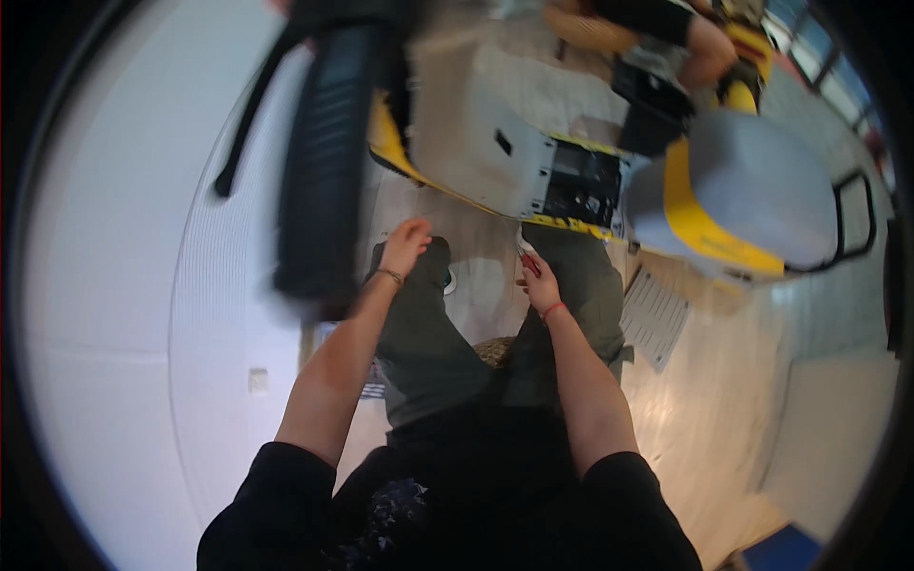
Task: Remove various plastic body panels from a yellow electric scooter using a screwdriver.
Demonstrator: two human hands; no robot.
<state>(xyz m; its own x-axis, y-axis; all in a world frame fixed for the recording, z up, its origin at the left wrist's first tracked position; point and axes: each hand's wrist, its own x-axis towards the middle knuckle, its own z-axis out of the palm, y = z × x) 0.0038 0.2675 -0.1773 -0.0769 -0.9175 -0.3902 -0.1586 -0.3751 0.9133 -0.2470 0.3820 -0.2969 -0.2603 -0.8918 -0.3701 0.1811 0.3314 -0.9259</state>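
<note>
A grey and yellow electric scooter (476, 133) stands across the view in front of my knees. Its floorboard has an uncovered black compartment (583, 183) with parts inside. My right hand (540, 284), over my right thigh, is closed around a red-handled tool (529, 264); its pale tip points up toward the scooter's lower edge, and its exact kind is too small to tell. My left hand (407, 246) hovers by my left knee below the yellow side trim, fingers loosely bent with thumb apart. Nothing shows in it.
The black handlebar grip (324, 171) and brake lever (249, 119) loom blurred above my left forearm. Rightward is the grey seat (762, 176) with a black rear rail (862, 224). Another person's bare leg (709, 52) is beyond the scooter. A slotted light panel (655, 319) lies on the floor.
</note>
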